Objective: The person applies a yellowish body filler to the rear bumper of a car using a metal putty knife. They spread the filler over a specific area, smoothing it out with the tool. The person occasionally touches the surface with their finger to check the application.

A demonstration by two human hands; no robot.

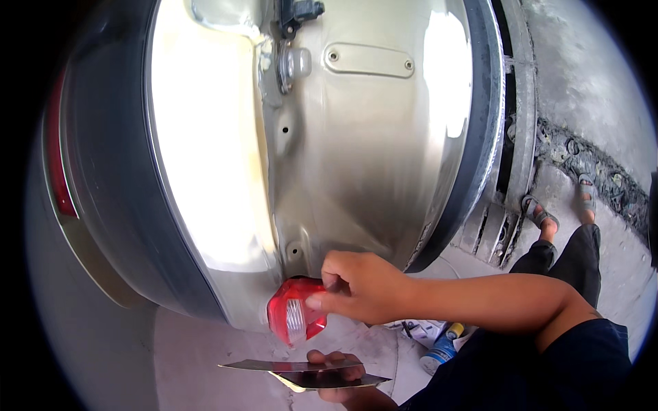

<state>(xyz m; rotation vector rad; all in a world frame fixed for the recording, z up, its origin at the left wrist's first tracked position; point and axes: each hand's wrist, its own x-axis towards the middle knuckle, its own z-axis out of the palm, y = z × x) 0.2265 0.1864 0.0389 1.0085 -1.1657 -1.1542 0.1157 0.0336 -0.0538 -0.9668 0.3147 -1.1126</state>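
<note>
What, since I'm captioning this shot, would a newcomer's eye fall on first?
Probably the glossy, angular red plastic lamp, low centre, touched by the right hand. Then the large, shiny beige metal car panel across the upper middle. Below the lamp, the left hand holds thin, dark, flat sheets.

Thin plates (264,366) are partly hiding the left hand (352,370).
At six o'clock, the edge is cutting off its forearm (372,400); toward five, dark clothing (493,373) is partly blocking a blue container (437,356).
</note>
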